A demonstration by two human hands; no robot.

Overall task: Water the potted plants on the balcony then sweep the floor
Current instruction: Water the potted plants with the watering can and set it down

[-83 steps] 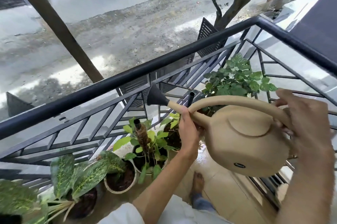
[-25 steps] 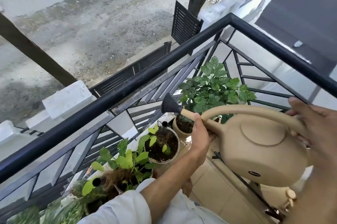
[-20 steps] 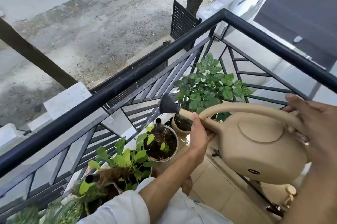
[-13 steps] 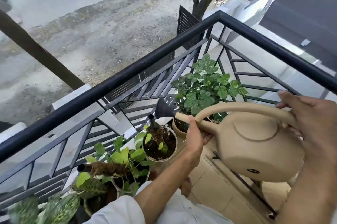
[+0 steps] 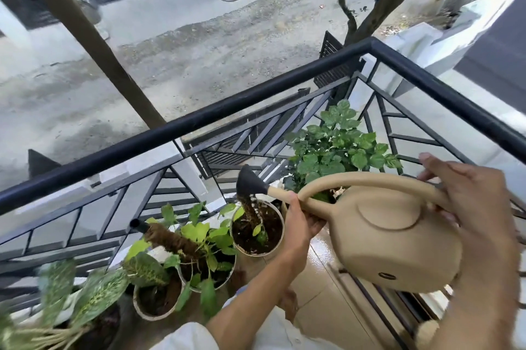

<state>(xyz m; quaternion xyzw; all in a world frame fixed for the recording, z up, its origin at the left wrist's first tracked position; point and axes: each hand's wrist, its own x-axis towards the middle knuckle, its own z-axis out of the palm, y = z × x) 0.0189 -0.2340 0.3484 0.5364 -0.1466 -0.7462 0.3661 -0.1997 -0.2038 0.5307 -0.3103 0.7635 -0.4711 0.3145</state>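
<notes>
While water streams from black rose (image 5: 249,184), beige watering can (image 5: 394,238) tilts over white pot (image 5: 257,228) by black railing (image 5: 199,125). Left hand (image 5: 300,217) curled round spout. Right hand (image 5: 472,201) grips arched handle, index finger straight. Neighbouring pots: mossy-pole plant (image 5: 199,241), leafy bush (image 5: 338,144). Wet tiled floor (image 5: 321,270) below.

Left hand (image 5: 299,220) at picture centre, forearm entering from 6 o'clock, fingers curled upward round the tan plastic watering can's spout (image 5: 280,194). Right hand (image 5: 472,207) at 3 o'clock, fingers wrapped over its arched handle (image 5: 370,180).
</notes>
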